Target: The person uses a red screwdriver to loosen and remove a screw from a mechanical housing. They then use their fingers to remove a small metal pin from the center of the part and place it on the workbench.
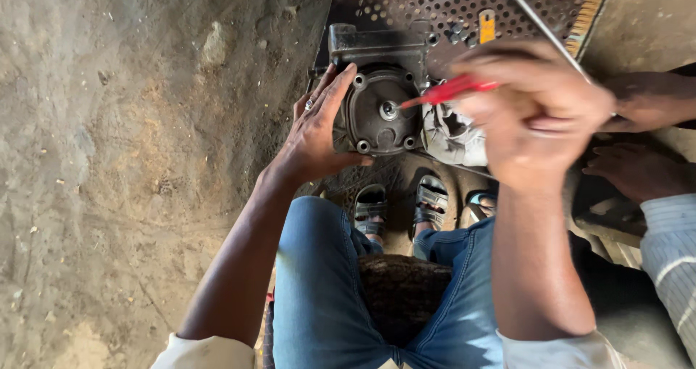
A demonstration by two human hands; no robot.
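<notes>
Housing first: a dark, greasy metal housing [377,101] with a round bolted cover sits right against the left hand [315,133], on its thumb side; the left palm presses flat on the housing's edge, fingers spread and stretched upward, a ring showing on one finger; nothing is gripped, the hand just braces. Right hand [536,115] hovers just to the other side of the housing, fingers curled tight around a red-handled screwdriver [453,90]; the red handle juts from the fist toward the cover, and its tip meets the small centre fitting on the round face. A pale, grimy rag [453,137] lies bunched below the screwdriver, touching the housing's side, just under the right hand's knuckles. Beyond both hands, a perforated metal plate [464,6] carries the housing; a thin metal rod [554,39] slants across it past the right hand. Nearer than the hands, blue jeans [319,282] and sandalled feet [402,209] show; another person's hands [641,133] rest past the right wrist, a striped sleeve [670,260] below them; bare dirt ground [130,159] spreads beyond the left arm.
</notes>
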